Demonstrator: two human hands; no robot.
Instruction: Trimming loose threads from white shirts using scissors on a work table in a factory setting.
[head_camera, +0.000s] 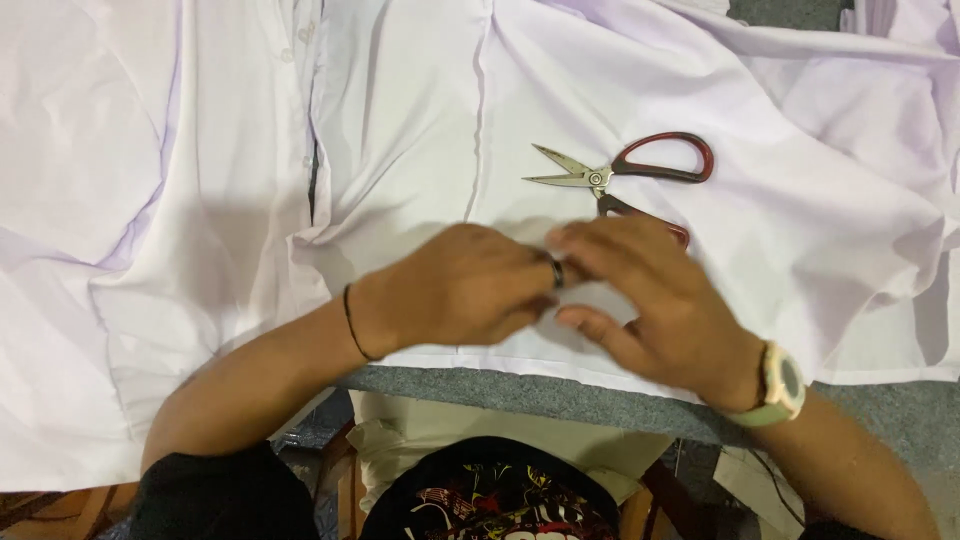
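A white shirt (400, 120) lies spread over the table, its button placket running up at the left of centre. My left hand (460, 285) rests palm down on the shirt near its lower hem, with a dark ring on one finger and a thin black band at the wrist. My right hand (650, 300), wearing a pale green watch, lies beside it; the fingertips of the two hands meet over the cloth. Whether they pinch anything small is hidden. Red-handled scissors (625, 170) lie open on the shirt just beyond my right hand, one handle partly covered by it.
The grey table surface (520, 390) shows along the near edge under the shirt's hem. More white cloth (900, 30) is bunched at the far right. A wooden chair frame (345, 470) shows below, beside my lap.
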